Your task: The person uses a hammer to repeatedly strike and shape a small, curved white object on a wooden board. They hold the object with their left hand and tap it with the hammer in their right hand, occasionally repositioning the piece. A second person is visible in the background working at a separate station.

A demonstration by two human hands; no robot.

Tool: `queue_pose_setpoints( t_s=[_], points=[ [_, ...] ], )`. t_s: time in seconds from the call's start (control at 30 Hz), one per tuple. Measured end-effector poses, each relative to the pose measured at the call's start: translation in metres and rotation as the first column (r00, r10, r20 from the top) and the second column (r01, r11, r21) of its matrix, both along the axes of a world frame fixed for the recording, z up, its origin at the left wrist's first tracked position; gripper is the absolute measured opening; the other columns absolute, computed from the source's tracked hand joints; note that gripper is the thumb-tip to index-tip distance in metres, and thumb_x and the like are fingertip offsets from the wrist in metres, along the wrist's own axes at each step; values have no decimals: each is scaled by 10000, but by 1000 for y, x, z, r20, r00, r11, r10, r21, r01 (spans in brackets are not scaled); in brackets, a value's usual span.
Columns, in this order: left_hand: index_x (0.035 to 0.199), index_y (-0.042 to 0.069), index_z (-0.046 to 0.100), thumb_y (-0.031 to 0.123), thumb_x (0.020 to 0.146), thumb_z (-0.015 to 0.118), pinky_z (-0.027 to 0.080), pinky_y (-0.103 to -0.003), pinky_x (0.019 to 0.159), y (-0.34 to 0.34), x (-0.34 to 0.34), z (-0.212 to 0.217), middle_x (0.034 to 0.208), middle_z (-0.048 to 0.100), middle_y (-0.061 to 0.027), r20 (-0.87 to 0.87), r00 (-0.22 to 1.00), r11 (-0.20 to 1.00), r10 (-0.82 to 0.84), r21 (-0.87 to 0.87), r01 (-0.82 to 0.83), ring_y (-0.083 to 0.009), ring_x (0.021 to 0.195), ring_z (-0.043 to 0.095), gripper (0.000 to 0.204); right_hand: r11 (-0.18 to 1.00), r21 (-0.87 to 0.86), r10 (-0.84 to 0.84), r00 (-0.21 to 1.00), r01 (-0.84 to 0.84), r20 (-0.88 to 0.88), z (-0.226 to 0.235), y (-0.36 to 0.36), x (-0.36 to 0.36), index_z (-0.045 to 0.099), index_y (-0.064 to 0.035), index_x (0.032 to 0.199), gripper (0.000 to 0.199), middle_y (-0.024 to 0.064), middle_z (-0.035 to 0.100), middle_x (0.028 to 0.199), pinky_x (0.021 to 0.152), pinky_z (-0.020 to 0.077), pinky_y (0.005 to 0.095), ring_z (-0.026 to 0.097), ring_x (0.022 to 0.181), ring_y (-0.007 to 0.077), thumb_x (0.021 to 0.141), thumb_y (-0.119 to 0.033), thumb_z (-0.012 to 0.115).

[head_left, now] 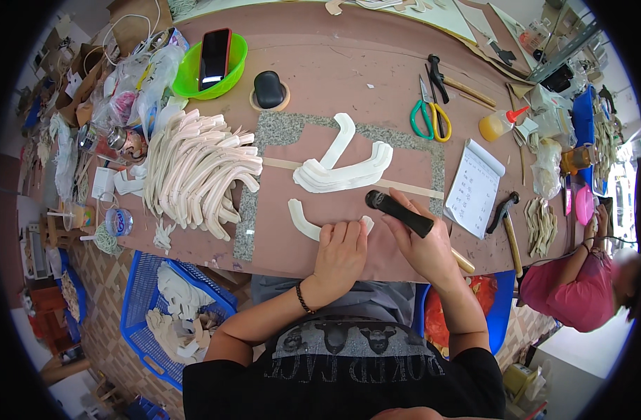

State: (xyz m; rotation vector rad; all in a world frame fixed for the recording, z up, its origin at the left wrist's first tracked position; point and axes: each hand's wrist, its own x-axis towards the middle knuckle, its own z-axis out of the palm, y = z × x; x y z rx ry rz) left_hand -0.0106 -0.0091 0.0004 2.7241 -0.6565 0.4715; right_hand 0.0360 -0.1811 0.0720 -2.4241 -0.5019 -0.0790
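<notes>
Pressing flat left hand (pixel 340 253) on curved white foam strip (pixel 303 221), long axis leftward on brown worktop (pixel 334 63) | right hand (pixel 422 241) gripping black-handled tool (pixel 399 212) at strip's right end.

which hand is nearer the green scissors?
Right. The right hand, gripping a black-headed hammer, sits below the green scissors on the table. The left hand presses a white curved piece, farther left.

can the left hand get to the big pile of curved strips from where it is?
Probably yes. The left hand presses a curved strip flat on the table; the pile lies to its left, with only bare board between. It would have to let go of the strip first.
</notes>
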Motion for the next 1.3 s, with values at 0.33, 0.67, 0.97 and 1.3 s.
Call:
queue_pose_setpoints(
  t_s=[0.33,0.67,0.97,1.3],
  points=[
    [1066,-27,681,94,857,631,386,-434,901,18,-1,-1,970,590,-90,-60,996,989,-73,-131,65,-249,973,573,246,999,-3,40,999,-40,-16,0,3,-10,657,-73,1294,397,147,688,889,612,556,451,685,686,374,920,-196,707],
    [1017,-23,684,75,853,647,415,-404,864,37,5,-2,970,593,-85,-82,973,957,-215,-217,193,-259,954,580,194,987,-127,91,995,-95,-43,-8,0,-14,604,-74,1364,502,128,672,893,603,558,451,680,670,365,892,-207,716],
    [980,-23,682,22,826,676,499,-395,781,62,26,5,944,587,-113,-190,869,865,-456,-322,384,-289,909,590,160,973,-149,174,984,-178,-38,-8,-1,-21,589,-82,1375,571,125,648,871,609,564,440,679,694,348,816,-98,698],
    [1026,-45,673,21,803,663,514,-379,749,-12,24,-9,937,581,-117,-174,977,950,-122,-307,64,-290,886,587,233,996,-86,-25,999,22,-28,-7,-26,-3,604,-67,1370,467,144,688,912,614,560,437,690,693,364,929,-188,696]
  ],
)
